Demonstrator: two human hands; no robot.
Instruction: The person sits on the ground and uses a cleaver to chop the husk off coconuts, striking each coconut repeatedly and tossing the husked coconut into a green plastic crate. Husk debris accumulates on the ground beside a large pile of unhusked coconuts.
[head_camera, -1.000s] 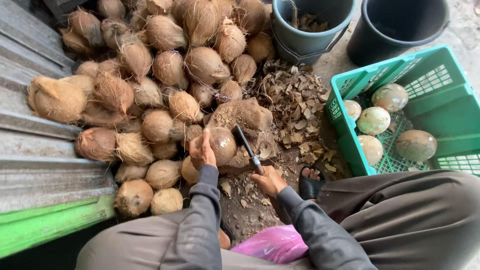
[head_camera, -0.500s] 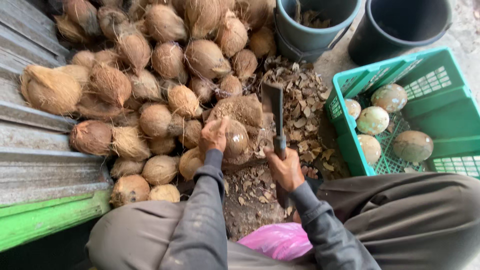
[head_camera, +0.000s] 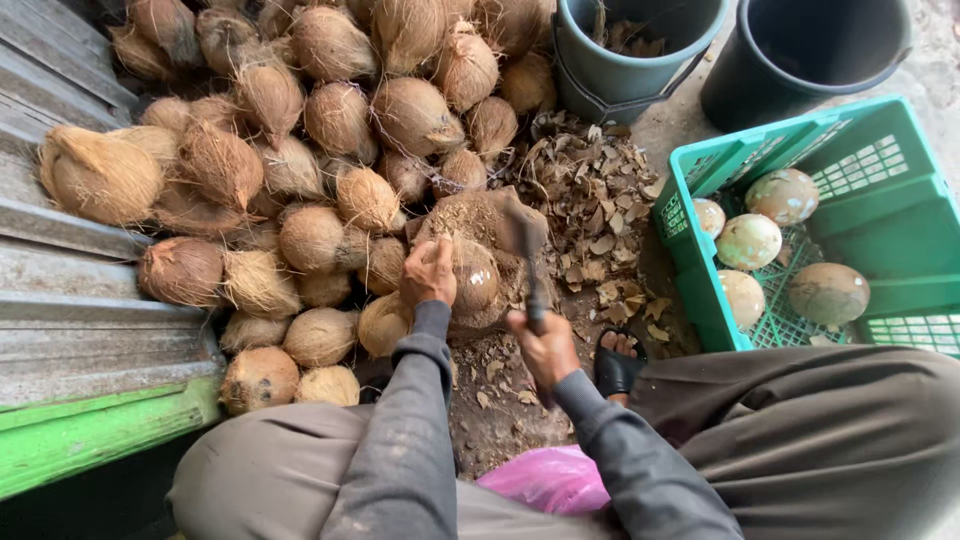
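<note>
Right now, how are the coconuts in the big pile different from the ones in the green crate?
The pile coconuts are brown and covered in shaggy fibre; the crate coconuts are smooth, pale and mottled. The pile holds dozens, heaped against each other on the ground; the green crate holds only five, lying mostly apart. Both kinds are roundish and look whole. The left hand steadies one more coconut while the right hand grips a blade.

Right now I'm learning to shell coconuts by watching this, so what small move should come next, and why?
Probably a short chop down onto the coconut. The right hand grips the cleaver with its blade poised above the shell, and the left hand steadies the coconut on the chopping block. The blade should land clear of the left fingers, which lie close by.
</note>
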